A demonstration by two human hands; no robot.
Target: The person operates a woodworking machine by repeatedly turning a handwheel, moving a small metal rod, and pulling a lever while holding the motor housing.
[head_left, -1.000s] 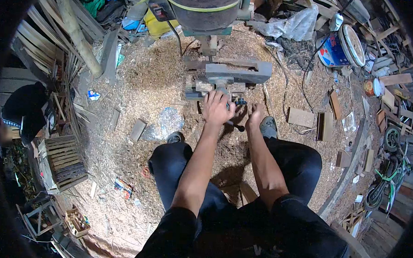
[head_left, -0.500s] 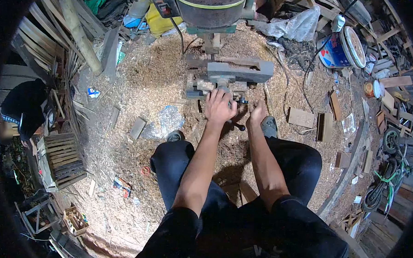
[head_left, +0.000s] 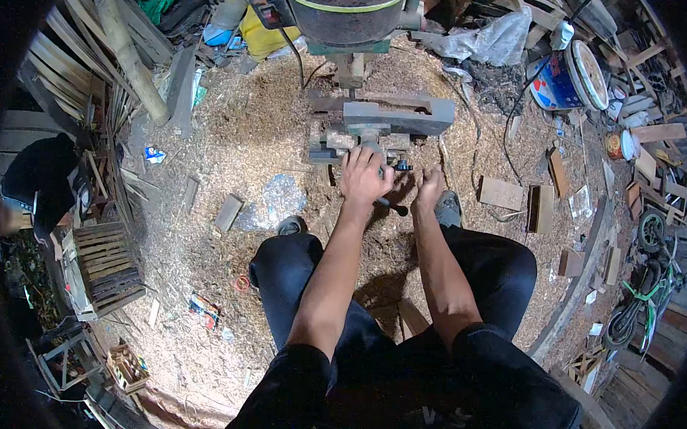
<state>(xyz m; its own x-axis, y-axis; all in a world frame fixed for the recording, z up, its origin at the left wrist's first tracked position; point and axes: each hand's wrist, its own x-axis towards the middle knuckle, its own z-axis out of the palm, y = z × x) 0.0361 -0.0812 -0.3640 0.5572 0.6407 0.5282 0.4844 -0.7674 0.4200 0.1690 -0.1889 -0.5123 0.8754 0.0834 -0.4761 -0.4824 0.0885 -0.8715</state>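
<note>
In the upper middle stands a floor machine with a metal carriage (head_left: 339, 140) and a long grey block (head_left: 399, 116) across it. My left hand (head_left: 366, 177) lies over a rounded metal part at the front of the carriage, fingers forward and curled over it, thumb at the right side. Just right of that thumb is a black knob (head_left: 403, 167). A dark lever with a ball end (head_left: 399, 210) sticks out below, between my hands. My right hand (head_left: 429, 189) is closed in a loose fist right of the knob, apart from it. Whatever its fingers hold is hidden.
Wood shavings (head_left: 232, 133) cover the floor. A dark drum-shaped housing (head_left: 340, 19) rises beyond the carriage. Wood offcuts (head_left: 501, 194) lie to the right, near a blue-and-white bucket (head_left: 556, 82). A slatted crate (head_left: 103, 269) and another person (head_left: 38, 178) are at left.
The view has shifted slightly. More of the lever's shaft and the black knob shows now. My hands keep nearly the same places. The person at left has moved a little.
</note>
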